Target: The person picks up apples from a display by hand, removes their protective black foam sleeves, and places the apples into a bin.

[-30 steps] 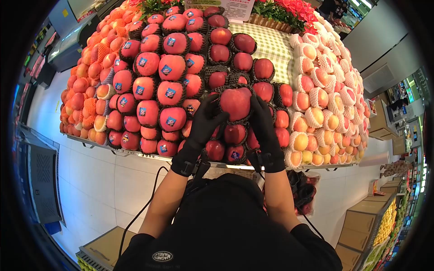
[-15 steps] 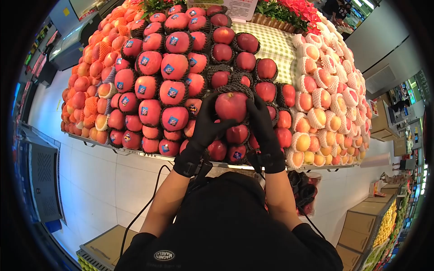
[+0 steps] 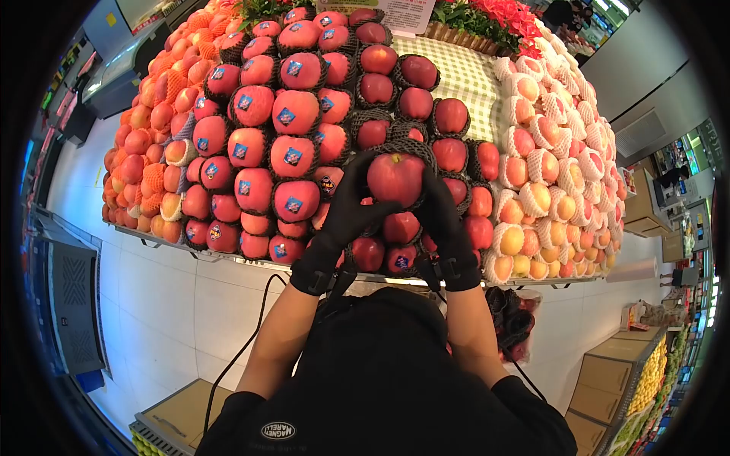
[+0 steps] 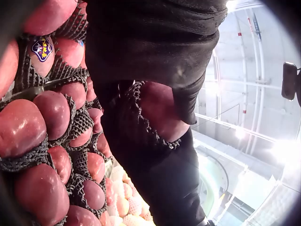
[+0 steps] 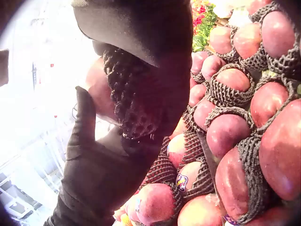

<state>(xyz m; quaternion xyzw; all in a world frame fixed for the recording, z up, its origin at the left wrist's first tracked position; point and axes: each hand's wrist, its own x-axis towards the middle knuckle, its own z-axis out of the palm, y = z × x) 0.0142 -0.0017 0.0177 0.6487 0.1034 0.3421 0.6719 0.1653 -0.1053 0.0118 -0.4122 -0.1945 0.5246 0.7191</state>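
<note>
There are two black-gloved hands (image 3: 348, 211), one round red apple (image 3: 395, 181) between them, dozens of other round red apples (image 3: 296, 112) in black foam netting, dozens of paler round fruits (image 3: 535, 199) in white foam nets, and one green-and-white checked cloth (image 3: 464, 80).

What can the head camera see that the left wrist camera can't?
Only the head view shows the checked cloth and the red flowers.

Only the left wrist view shows long pipes across the ceiling.

Both show the left hand and right hand, in black gloves, holding a red apple with dark netting around it, and paler fruit in white nets nearby.
</note>
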